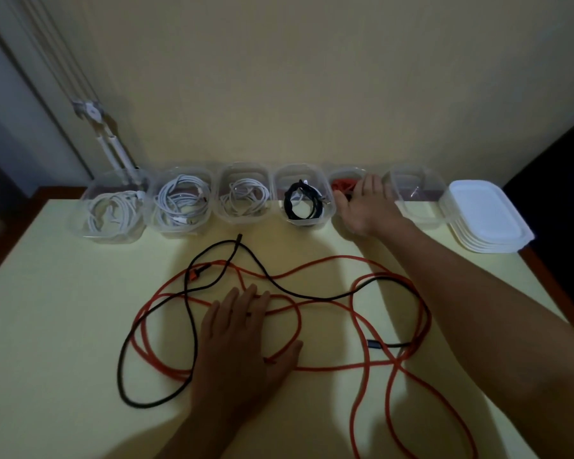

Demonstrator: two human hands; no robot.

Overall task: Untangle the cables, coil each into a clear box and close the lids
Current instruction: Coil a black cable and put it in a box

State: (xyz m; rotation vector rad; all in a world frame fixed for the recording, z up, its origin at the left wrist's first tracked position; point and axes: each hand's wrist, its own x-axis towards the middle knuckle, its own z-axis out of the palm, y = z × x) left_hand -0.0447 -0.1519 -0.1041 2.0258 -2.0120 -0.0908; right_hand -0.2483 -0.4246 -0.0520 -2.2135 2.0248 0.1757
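Right hand (367, 207), flat, pressing red coil (343, 187) into clear plastic box (348, 168), ideally below rim; left hand (246, 339), spread, pinning long orange cable (328, 260).

Six boxes (246, 219) in a row along counter (63, 293) far edge, left five with coils inside. Lid stack (487, 213) at right end. Cable tangle (358, 392) near-centre.

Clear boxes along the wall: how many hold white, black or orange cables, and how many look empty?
Boxes with white cables: 3
Box with black cable: 1
Box with orange cable: 1
Box with no visible cable: 1
Total: 6 boxes
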